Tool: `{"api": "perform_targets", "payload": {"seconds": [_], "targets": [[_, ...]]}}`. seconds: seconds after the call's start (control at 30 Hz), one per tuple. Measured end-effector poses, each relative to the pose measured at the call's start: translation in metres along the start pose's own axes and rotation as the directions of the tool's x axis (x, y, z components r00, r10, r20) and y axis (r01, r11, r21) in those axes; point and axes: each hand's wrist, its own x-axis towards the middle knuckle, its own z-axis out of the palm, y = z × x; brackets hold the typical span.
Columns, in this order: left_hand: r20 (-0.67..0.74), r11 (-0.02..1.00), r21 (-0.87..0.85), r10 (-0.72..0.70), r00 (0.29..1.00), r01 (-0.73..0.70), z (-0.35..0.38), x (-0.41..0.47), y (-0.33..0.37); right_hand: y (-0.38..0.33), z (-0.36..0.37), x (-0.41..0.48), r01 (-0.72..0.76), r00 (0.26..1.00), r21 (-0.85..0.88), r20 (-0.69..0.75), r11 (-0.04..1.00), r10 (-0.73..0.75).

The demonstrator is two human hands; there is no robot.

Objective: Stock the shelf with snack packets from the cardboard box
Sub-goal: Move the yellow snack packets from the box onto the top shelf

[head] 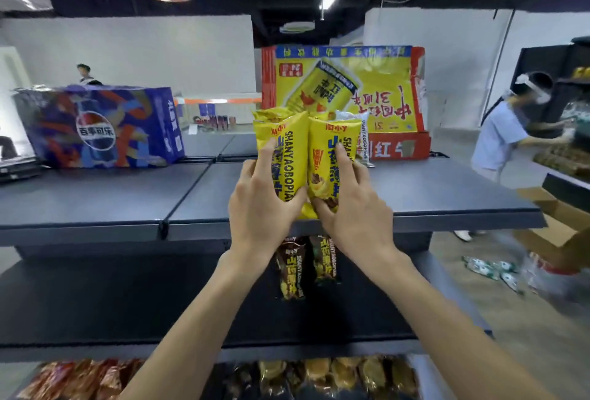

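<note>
Two yellow snack packets stand upright at the front edge of the dark top shelf. My left hand grips the left yellow packet, and my right hand grips the right yellow packet. More yellow packets show just behind these two. On the shelf below, two dark packets of the same brand stand in shadow. An open cardboard box sits at the right edge, its contents hidden.
A blue cola case lies on the top shelf at left. A red-and-yellow drink carton stands behind the packets. The lowest shelf holds several snack bags. A person in a light shirt works at right; packets lie on the floor.
</note>
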Motion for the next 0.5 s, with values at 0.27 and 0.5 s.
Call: {"api": "perform_targets", "payload": {"seconds": [0.27, 0.5], "targets": [[0.012, 0.996, 0.080, -0.050, 0.999, 0.049, 0.052, 0.080, -0.051, 0.019, 0.045, 0.112, -0.034, 0.987, -0.072, 0.155, 0.997, 0.045], [0.049, 0.975, 0.213, -0.070, 0.996, 0.058, 0.118, 0.131, -0.088, 0.033, 0.098, 0.166, 0.010, 0.982, -0.148, 0.187, 0.989, 0.018]]}}
